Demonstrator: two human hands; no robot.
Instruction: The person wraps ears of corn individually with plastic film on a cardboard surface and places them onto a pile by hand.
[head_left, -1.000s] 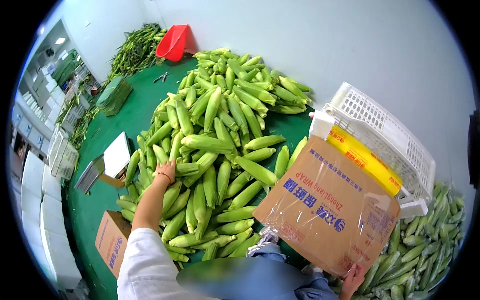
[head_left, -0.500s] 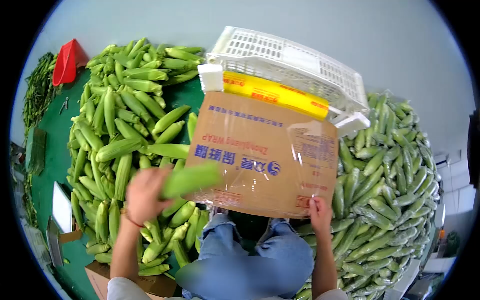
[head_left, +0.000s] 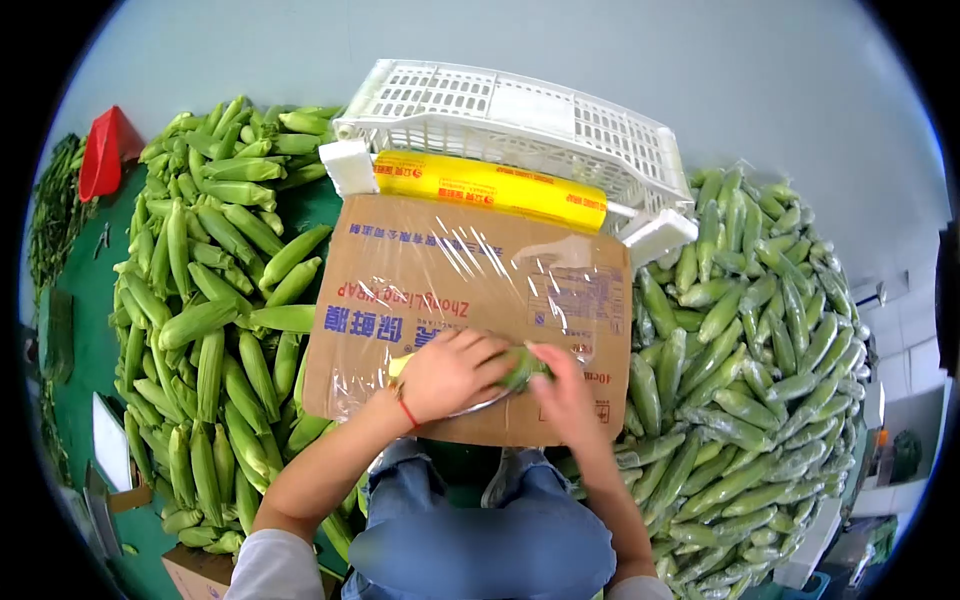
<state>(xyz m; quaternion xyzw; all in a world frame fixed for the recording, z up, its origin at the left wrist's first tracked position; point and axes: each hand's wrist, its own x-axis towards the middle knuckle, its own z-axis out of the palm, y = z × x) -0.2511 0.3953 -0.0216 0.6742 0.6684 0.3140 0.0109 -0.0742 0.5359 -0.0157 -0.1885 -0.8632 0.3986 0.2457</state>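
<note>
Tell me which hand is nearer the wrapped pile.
Right. The right hand is over the cardboard, left of the wrapped pile; the left hand is farther left, on an ear.

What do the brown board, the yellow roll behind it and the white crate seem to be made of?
Brown board: probably cardboard, tan and printed; glare streaks come from clear film over it.
Yellow roll: likely plastic film, smooth and printed; its core material can't be told.
White crate: probably rigid moulded plastic, fairly matte, judging by its regular slots.
</note>
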